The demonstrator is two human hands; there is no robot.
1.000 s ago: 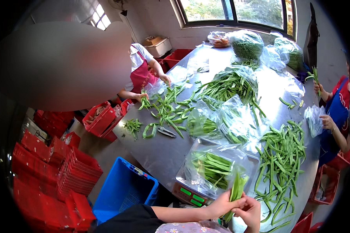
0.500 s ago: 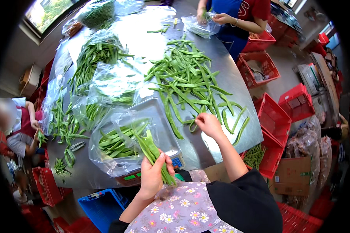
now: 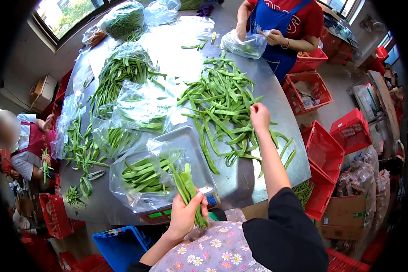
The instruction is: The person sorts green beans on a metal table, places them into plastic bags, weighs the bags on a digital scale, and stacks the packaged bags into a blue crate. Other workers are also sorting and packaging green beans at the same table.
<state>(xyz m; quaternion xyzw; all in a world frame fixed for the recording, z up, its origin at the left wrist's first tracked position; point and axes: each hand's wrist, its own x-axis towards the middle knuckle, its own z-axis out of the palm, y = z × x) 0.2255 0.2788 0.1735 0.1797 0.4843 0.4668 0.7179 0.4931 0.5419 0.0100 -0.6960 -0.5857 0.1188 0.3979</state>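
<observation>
Red plastic crates stack at your right, beside a cardboard box. A blue crate sits below the worktop. Across from you, a person in a blue apron holds a clear bag.

- The left hand grips a bunch of green beans over a clear bag.
- The right hand reaches into the bean pile on the steel table.

Single head-worn fisheye view, which looked steeply down and forward from the person's head over a metal table. The person's own hands lay close at the lower edge; the far table end and window curved toward the rim.
</observation>
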